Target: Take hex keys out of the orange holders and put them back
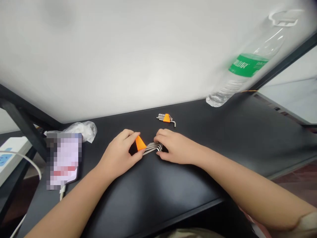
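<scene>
On the black table (153,195) my left hand (121,153) pinches the orange holder (140,143) of a hex key set between thumb and fingers. Several silver hex keys (151,147) stick out of that holder to the right. My right hand (174,147) is closed over the keys' free ends, fingertips pressing on them. A second hex key set (166,118), also in an orange holder, lies untouched a little farther back on the table.
A clear water bottle with a green label (244,62) stands at the back right. A phone (63,160) with a white cable lies at the left, crumpled clear plastic (83,129) behind it. A white wall rises behind the table. A white power strip (10,155) sits far left.
</scene>
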Motion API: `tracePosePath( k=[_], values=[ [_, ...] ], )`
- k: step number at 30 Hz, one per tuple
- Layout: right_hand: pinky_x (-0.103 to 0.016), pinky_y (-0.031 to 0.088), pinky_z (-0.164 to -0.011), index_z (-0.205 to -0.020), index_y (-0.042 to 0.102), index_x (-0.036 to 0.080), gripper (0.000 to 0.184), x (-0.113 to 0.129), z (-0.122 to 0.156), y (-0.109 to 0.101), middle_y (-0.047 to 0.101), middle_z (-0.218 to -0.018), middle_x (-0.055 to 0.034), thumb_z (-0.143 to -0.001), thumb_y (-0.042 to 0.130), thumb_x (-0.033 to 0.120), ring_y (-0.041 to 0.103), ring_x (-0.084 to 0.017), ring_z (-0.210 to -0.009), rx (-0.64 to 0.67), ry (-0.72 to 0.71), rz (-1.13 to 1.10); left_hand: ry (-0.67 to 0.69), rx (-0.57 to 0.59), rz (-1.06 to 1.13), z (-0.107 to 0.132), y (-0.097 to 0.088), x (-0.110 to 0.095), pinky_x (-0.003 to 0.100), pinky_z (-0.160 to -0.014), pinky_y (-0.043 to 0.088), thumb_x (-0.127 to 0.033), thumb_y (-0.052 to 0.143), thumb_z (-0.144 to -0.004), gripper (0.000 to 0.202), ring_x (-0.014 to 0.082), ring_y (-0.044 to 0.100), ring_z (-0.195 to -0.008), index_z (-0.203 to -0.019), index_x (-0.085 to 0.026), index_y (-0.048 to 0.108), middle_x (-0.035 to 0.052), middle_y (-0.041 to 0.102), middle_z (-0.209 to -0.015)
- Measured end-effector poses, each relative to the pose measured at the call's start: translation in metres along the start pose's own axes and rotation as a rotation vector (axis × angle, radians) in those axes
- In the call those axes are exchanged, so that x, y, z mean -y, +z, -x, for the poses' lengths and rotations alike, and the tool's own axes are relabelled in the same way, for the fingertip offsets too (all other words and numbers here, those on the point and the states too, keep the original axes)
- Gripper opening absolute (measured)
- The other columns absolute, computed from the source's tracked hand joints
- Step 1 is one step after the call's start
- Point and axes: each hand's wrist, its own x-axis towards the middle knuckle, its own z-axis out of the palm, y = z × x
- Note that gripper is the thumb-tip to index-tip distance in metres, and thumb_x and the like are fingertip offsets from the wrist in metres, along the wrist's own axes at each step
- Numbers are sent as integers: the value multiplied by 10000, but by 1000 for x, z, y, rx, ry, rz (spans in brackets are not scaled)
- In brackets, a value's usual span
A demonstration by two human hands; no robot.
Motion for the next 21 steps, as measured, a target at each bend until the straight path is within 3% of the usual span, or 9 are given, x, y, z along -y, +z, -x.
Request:
tracePosePath(
  k=[3,13,17,21],
  values=[
    [-339,492,-827,-1012,649,160,139,-2,-6,4,615,-1035,-89,-877,652,195,569,-215,-943,-33,16,8,-16,-15,8,0,1,-1,324,-839,578,-391,642,-932,469,216,654,-1049,-1370,-230,598,72,623,-1243],
    [-400,492,-890,-1051,646,168,180,-32,-27,11,615,-1071,-109,-889,653,246,569,-254,-1011,-199,203,59,-29,17,-5,0,1,-1,331,-795,576,-429,625,-940,458,219,659,-991,-1361,-252,597,71,624,-1248],
    [-416,468,-924,-1121,687,185,219,-33,-25,12,593,-1136,-117,-922,652,269,545,-265,-1065,-263,97,90,-21,27,-39,-1,2,1,336,-811,567,-414,623,-930,468,235,651,-1048,-1364,-243,591,65,630,-1234],
    [-418,438,-940,-983,722,187,122,-30,-25,11,590,-1139,-106,-935,610,192,542,-244,-1029,-214,-22,151,-20,18,-70,-2,3,4,347,-814,559,-391,624,-912,466,251,652,-1060,-1345,-223,605,77,643,-1220]
  ],
)
